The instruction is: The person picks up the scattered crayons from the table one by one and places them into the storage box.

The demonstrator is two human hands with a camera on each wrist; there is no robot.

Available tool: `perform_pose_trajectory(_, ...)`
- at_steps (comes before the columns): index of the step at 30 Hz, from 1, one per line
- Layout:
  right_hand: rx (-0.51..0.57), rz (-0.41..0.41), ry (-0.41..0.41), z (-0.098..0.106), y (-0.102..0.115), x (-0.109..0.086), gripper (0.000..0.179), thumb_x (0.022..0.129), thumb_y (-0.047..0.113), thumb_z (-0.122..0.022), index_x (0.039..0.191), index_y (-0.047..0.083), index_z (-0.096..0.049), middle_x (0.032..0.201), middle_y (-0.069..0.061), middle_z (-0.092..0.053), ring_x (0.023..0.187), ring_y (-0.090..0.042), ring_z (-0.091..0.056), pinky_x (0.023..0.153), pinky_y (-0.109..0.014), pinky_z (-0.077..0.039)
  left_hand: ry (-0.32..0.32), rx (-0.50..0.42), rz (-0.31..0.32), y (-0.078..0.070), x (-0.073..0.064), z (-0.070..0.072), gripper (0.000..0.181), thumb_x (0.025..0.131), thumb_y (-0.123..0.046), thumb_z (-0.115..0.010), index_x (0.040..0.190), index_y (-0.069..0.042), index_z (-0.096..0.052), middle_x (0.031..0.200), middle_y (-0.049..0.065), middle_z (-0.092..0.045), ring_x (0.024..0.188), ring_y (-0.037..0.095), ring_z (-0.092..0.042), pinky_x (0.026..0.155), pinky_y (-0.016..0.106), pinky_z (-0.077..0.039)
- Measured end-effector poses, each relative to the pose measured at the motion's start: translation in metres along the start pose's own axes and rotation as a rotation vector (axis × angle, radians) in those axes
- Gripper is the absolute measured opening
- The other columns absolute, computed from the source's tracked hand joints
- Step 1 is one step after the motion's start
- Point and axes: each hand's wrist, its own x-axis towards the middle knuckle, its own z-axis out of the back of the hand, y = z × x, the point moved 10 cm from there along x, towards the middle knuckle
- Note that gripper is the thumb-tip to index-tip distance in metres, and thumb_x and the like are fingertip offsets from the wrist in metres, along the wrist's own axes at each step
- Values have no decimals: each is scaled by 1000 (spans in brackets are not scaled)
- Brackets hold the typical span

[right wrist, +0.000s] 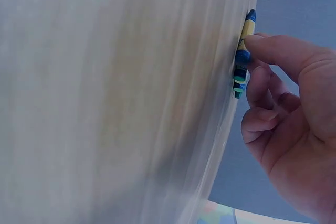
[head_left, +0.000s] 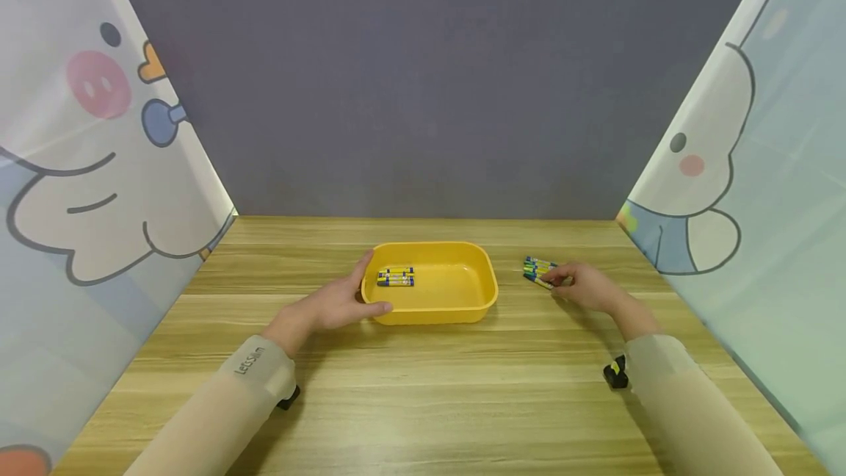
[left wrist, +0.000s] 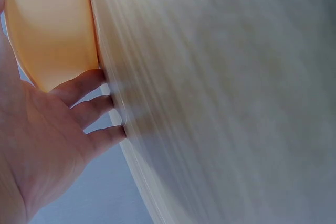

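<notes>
A shallow yellow plastic tray (head_left: 436, 309) sits on the table, with several crayons (head_left: 396, 281) side by side in its left part. My left hand (head_left: 340, 303) holds the tray's left end, thumb over the front rim and fingers spread along the outer wall. In the left wrist view, three fingertips (left wrist: 100, 77) reach down to the table beside the tray wall. To the right of the tray, my right hand (head_left: 584, 286) pinches a blue-ended yellow crayon (right wrist: 249, 27) between thumb and fingers. Beside it lie several more crayons (head_left: 538, 263), some green-ended, partly covered by the hand.
The wood-grain table (head_left: 423, 388) runs back to a dark grey panel (head_left: 423, 94). Cartoon-printed sheets (head_left: 119, 167) stand along both sides. Black devices (head_left: 616, 373) are worn under the sleeve cuffs.
</notes>
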Motion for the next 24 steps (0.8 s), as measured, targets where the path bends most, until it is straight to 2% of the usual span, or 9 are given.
perform_pose_trajectory(6,14,8,4,-3,1,-1,28,101,10,-76,128,1,-79,101,-10,-72,80,-13,-55,66,-27,-47,-6,-4,-4,1,2,-1,124,93,-84,-64,175,-37,18,167,29,-48,145,44,-58,124,64,-43)
perform_pose_trajectory(16,6,-15,1,-3,3,-1,27,103,12,-74,128,5,-80,104,-7,-75,80,-14,-57,68,-29,-48,-4,-5,0,1,1,0,125,93,-84,-64,175,-37,17,169,29,-45,147,45,-57,124,64,-42)
perform_pose_trajectory(21,20,-24,-42,0,7,3,28,105,13,-70,131,9,-80,108,-9,-75,76,-15,-55,64,-29,-46,-2,-4,-2,0,1,0,125,93,-84,-64,175,-37,17,173,28,-40,151,47,-53,126,65,-39)
perform_pose_trajectory(24,14,31,-85,5,19,8,27,106,12,-69,130,9,-80,113,-12,-76,83,-17,-58,69,-32,-48,1,-4,0,0,0,0,125,93,-84,-64,175,-38,18,175,28,-36,153,48,-50,127,65,-38)
